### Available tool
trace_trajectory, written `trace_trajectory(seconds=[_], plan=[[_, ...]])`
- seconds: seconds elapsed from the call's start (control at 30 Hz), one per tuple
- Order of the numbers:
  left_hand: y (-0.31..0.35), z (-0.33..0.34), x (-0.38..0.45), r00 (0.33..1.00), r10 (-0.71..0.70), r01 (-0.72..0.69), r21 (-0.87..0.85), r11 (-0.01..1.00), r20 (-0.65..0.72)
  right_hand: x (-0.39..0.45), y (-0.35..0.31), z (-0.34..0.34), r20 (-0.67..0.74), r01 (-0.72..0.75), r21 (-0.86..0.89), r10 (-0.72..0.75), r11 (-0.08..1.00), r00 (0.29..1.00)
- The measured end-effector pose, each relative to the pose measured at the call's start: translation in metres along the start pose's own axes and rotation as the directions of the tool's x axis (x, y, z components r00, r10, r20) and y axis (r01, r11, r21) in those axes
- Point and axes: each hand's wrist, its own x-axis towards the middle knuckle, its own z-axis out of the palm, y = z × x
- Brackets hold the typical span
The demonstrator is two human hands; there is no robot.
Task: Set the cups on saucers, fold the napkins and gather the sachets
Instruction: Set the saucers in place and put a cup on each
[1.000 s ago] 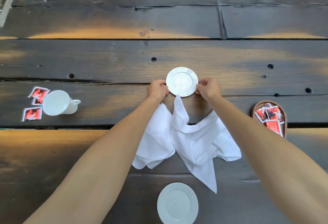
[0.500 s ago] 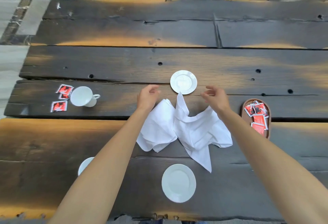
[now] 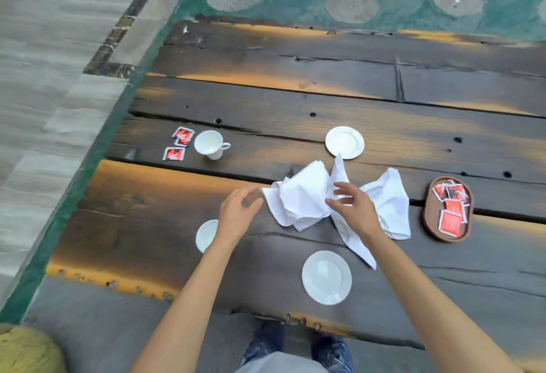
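Crumpled white napkins [image 3: 307, 195] lie in the middle of the dark wooden table [image 3: 295, 97]. My left hand [image 3: 239, 213] hovers open just left of them. My right hand [image 3: 354, 210] is open above them, fingers spread. One white saucer [image 3: 344, 142] sits beyond the napkins, another saucer [image 3: 326, 277] lies near the front edge. A white cup [image 3: 210, 144] stands at the left beside three red sachets [image 3: 178, 145]. A second white piece [image 3: 205, 235], a cup or saucer, is partly hidden by my left forearm. Several sachets fill an oval wooden tray [image 3: 428, 222] at the right.
The table's left edge runs along a green strip and pale tiled floor [image 3: 44, 106]. The rough front edge [image 3: 118, 282] lies close to my legs. A yellow rounded object [image 3: 26, 352] sits at the bottom left corner.
Both hands let go of the far saucer and drew back toward the napkins. The view swung left and pulled back, bringing the floor and table's front edge into view.
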Motion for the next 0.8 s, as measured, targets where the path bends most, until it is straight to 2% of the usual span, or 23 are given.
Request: trace_trajectory(seconds=[0.2,0.47,0.6,0.8], plan=[[-0.054,-0.06,-0.039,0.991,-0.085,0.08,-0.055,0.995,-0.101,-0.032,-0.006,0.06,0.139,0.011,-0.009,-0.01,1.0,0.99],[-0.111,-0.101,-0.069,0.985,-0.15,0.146,-0.058,0.988,-0.08,-0.055,-0.01,0.135,0.298,0.037,-0.095,-0.007,0.995,0.955],[-0.13,-0.103,-0.071,0.977,-0.204,0.2,-0.06,0.978,-0.065,-0.054,-0.012,0.162,0.341,0.046,-0.151,0.008,0.987,0.94],[-0.157,-0.096,-0.064,0.955,-0.289,0.28,-0.11,0.954,-0.072,-0.038,-0.014,0.193,0.314,0.048,-0.184,0.013,0.982,0.949]])
